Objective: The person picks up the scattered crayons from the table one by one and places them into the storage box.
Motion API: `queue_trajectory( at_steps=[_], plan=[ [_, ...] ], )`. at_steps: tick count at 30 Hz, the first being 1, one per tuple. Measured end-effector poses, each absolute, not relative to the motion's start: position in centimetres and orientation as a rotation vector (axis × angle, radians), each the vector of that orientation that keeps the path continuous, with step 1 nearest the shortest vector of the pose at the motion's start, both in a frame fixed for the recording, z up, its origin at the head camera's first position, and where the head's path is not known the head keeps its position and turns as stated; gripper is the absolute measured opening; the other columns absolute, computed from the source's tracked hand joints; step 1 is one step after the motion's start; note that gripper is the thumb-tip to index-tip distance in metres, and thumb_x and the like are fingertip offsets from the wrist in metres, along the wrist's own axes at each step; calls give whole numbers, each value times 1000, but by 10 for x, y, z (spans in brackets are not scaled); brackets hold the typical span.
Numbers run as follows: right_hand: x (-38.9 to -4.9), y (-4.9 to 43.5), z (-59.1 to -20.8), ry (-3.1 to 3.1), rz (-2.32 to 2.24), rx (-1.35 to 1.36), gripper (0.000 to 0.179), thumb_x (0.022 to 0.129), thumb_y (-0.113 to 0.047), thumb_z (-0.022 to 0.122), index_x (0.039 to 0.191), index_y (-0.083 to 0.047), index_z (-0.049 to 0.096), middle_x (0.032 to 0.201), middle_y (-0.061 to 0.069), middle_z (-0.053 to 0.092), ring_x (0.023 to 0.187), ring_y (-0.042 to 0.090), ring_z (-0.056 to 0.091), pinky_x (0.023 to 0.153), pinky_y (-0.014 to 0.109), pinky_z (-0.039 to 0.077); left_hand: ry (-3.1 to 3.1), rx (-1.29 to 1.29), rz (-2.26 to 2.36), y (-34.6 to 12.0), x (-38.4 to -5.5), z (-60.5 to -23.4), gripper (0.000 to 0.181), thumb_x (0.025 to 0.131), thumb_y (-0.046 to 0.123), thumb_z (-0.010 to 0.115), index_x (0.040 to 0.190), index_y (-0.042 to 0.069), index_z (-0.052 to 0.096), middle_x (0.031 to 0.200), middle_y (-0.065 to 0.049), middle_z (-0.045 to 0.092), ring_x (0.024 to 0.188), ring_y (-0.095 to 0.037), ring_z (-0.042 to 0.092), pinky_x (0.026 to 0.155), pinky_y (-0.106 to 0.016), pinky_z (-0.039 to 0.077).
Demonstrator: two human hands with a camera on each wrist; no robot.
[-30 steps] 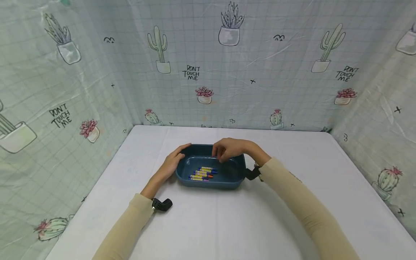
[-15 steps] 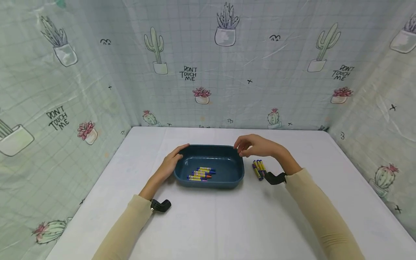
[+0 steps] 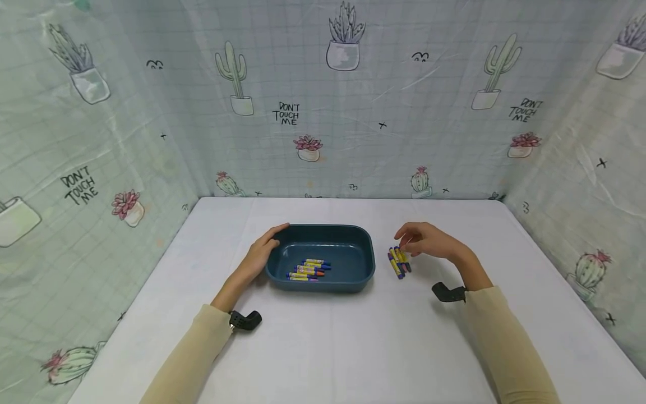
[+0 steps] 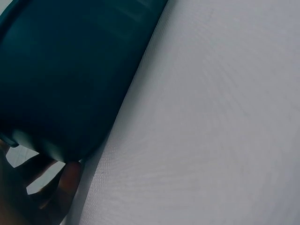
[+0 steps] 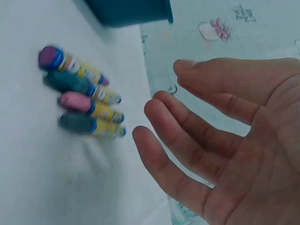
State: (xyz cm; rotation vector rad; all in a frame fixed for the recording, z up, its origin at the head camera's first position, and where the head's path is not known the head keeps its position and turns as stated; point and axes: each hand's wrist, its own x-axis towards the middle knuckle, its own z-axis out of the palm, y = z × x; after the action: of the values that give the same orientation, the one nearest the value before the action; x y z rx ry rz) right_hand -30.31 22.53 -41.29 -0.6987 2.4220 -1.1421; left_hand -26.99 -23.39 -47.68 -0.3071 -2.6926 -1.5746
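Your right hand [image 3: 426, 240], empty, fingers loosely spread, has left tray [image 3: 348, 264]; loose crayons [image 3: 396, 266] now within reach beneath it. Left hand [image 3: 256, 259], fingers extended, touches tray end; other crayons [image 3: 305, 270] inside, right of it.

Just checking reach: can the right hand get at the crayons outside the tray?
Probably yes: the right hand hovers close to the crayons and holds nothing. They lie exposed on the white table, and nothing visible blocks the way.

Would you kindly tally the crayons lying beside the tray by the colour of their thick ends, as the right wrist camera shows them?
Purple crayon: 1
Pink crayon: 1
Dark crayons, exact shade unclear: 2
Total: 4
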Motion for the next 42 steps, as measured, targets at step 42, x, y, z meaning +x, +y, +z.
queue_trajectory(
  at_steps=[42],
  plan=[
    [-307, 228, -440, 2454, -915, -416, 60, 87, -6, 74, 141, 4, 50, 98, 12, 65, 80, 19, 61, 74, 30, 58, -2676, -328, -1575, -235, -271, -478, 51, 107, 19, 38, 157, 30, 45, 168, 0, 38, 160, -30, 24, 128, -62, 18]
  ],
)
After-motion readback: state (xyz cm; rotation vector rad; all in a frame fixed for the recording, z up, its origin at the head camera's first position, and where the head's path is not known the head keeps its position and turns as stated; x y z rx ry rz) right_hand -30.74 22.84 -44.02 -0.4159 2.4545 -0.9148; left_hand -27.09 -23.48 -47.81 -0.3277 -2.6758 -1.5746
